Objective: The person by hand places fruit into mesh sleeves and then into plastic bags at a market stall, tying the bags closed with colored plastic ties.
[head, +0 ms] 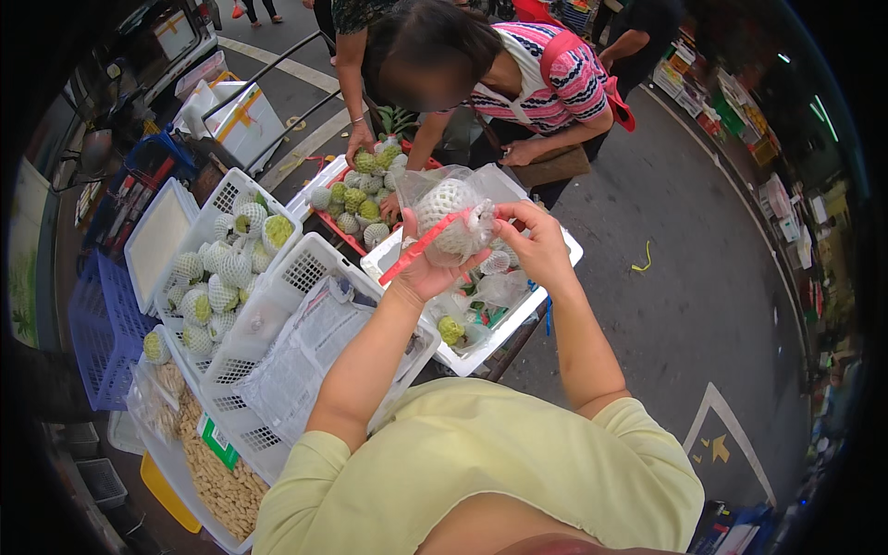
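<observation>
Above a white foam box, my left hand holds a pale round fruit, probably a sugar apple, in a white foam net. Its palm is turned up under the fruit. The fingers and thumb of my right hand pinch the bunched end of the net, right of the fruit. A red plastic strip runs across my left palm to that end. Clear plastic film spreads behind the fruit. Lower in the foam box lie a bare green sugar apple, netted fruit and crumpled clear bags.
A red crate of sugar apples stands ahead, with other people's hands reaching in. To the left are a white crate of netted fruit, a newspaper-lined crate, peanuts and a purple crate. A person in a striped shirt leans over.
</observation>
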The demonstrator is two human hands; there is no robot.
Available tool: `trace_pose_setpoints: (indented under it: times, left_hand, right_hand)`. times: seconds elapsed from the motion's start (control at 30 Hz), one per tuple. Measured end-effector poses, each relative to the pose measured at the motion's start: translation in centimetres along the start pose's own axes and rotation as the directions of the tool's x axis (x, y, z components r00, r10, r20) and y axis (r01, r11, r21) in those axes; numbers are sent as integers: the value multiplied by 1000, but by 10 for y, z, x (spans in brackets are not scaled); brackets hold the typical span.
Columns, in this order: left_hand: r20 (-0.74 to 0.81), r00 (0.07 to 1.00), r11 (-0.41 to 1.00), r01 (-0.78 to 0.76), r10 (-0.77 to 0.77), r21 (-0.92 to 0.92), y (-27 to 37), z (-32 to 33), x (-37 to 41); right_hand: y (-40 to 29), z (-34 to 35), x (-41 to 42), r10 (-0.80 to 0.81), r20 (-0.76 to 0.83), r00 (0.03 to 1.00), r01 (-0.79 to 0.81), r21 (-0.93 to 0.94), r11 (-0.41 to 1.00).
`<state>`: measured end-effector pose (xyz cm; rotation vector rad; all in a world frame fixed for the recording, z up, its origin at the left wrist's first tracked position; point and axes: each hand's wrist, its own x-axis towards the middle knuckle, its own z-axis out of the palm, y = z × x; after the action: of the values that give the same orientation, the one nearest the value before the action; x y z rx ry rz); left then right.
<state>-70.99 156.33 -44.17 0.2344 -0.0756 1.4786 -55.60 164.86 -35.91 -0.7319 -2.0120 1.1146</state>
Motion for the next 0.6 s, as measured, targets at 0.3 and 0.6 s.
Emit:
trace_pose_setpoints:
  times: [0.3, 0.6]
  left_hand:
    - [-279, 892, 901, -247, 355, 358, 13, -12, 11]
    - [-270, 893, 817, -164, 361, 552, 14, -7, 25]
  right_hand:
    - [-12, -48, -6, -95, -349, 932, 207, 301, 931]
    - [110, -33, -5, 489, 86, 868, -453, 540, 710]
